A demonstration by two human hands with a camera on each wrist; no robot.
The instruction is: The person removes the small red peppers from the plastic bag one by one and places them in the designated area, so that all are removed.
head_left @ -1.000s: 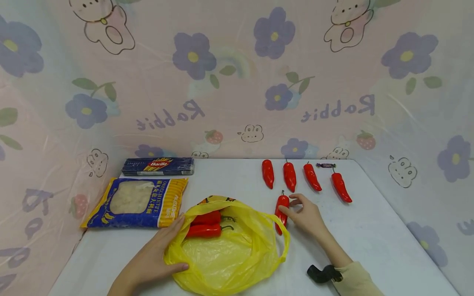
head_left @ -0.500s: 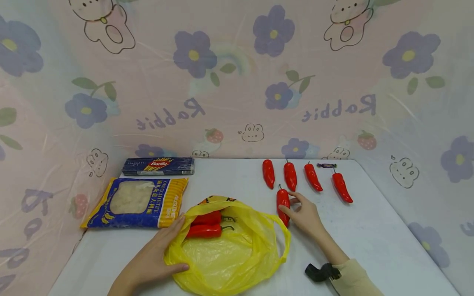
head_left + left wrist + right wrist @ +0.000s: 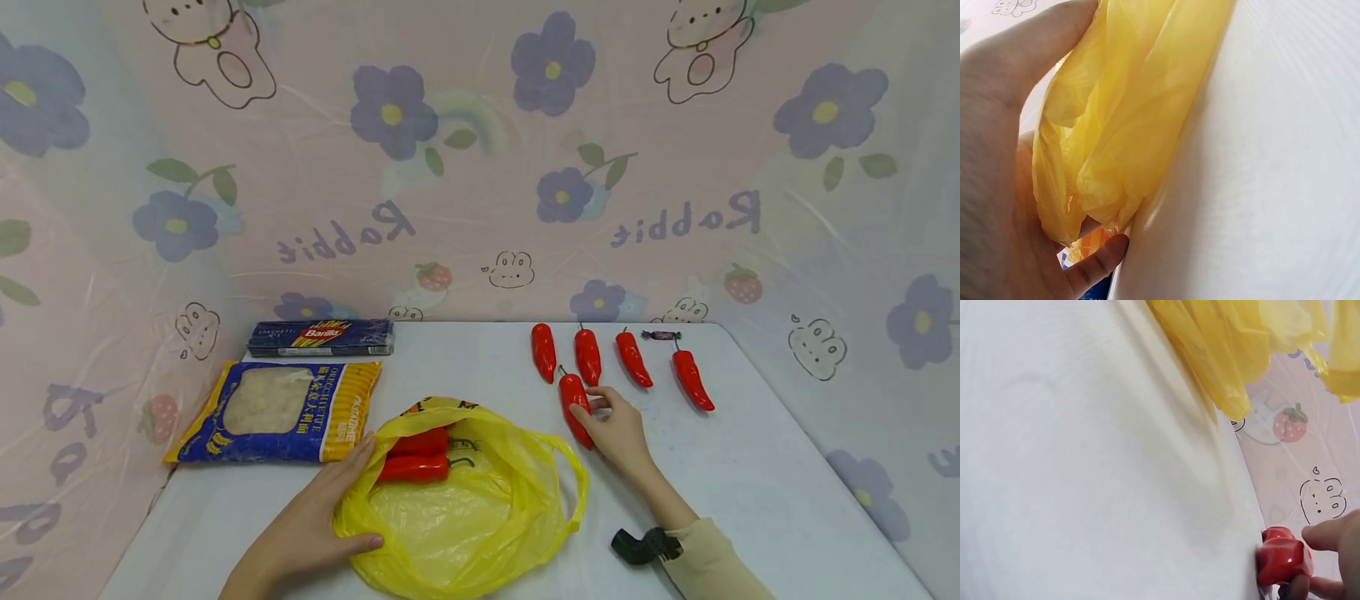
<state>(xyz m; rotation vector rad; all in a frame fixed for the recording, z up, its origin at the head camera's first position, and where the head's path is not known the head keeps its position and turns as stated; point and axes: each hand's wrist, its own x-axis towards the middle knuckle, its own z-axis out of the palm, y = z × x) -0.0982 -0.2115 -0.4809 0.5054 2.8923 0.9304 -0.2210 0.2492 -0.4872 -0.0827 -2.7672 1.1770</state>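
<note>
A yellow plastic bag (image 3: 442, 525) stands open at the table's front, its mouth toward me. Two red chili peppers (image 3: 414, 468) lie inside it, partly covered by the bag's rim. My left hand (image 3: 315, 508) holds the bag's left side, with the thumb across the front; in the left wrist view the hand (image 3: 1007, 125) curves around the yellow film. To the right of the bag, my right hand (image 3: 618, 429) holds another red chili pepper (image 3: 574, 408) between thumb and fingers. In the right wrist view this pepper (image 3: 1282, 559) shows near the fingertips.
Several more red chili peppers (image 3: 587, 358) lie in a row at the back right, with a small purple wrapped candy (image 3: 661, 335) behind them. At left are a blue-yellow pasta bag (image 3: 273, 412) and a dark blue Barilla spaghetti box (image 3: 321, 337). A printed curtain surrounds the white table.
My right hand has moved the held chili pepper away from me, toward the back row, and its tip now points more to the right. The left hand and the bag have stayed put.
</note>
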